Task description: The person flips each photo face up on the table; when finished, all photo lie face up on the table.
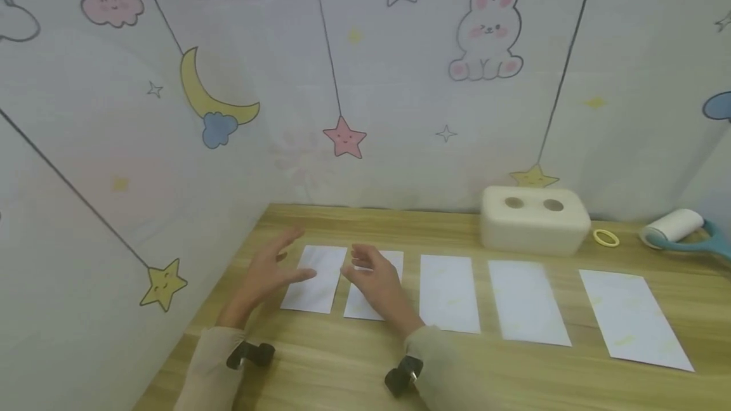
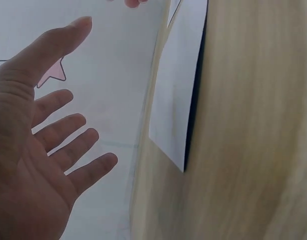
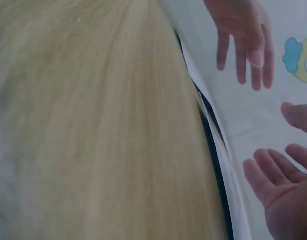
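My left hand [image 1: 265, 278] hovers beside and partly over the leftmost white card [image 1: 320, 290], fingers spread and thumb apart, holding nothing. In the left wrist view the palm and loosely extended fingers show above a white card [image 2: 176, 90] with a dark edge. Over the second white card [image 1: 358, 302] is my right hand [image 1: 377, 281], its fingers gently bent towards the left hand and hiding part of that card. From the right wrist view the right hand [image 3: 288, 185] and left hand [image 3: 246, 40] both look bare, with a gap between them.
Further white cards [image 1: 449, 293] continue the row rightward on the wooden table [image 1: 320, 366]. At the back stand a white box [image 1: 531, 230] with two round holes, a yellow ring [image 1: 606, 238] and a white roller [image 1: 676, 226] with a blue handle. A patterned wall [image 1: 400, 176] borders the table.
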A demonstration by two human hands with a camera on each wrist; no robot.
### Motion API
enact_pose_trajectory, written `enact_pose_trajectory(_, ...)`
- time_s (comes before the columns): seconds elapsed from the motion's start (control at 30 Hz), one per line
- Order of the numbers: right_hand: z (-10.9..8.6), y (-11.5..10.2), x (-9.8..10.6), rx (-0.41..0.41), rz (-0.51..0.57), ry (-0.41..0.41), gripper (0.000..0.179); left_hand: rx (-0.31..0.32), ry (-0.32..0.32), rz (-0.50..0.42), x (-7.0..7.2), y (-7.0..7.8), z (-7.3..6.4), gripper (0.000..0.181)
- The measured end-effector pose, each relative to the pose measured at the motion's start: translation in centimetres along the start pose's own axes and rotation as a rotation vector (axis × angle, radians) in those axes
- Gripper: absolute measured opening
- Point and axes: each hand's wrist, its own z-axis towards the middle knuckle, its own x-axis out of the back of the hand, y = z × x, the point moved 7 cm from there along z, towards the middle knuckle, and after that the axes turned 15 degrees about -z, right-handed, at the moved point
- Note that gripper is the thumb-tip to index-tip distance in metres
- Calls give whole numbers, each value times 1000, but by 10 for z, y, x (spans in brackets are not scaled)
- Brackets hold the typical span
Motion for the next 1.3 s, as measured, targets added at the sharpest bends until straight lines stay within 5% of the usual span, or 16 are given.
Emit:
enact_pose_trajectory(0.3,1,-3,0,45,-67,-10,51,40,-73,11,0,-12,-5,87)
enact_pose_trajectory(1.3,14,7,13,26,-110,-3,48,99,-104,4,-2,-21,-6,87)
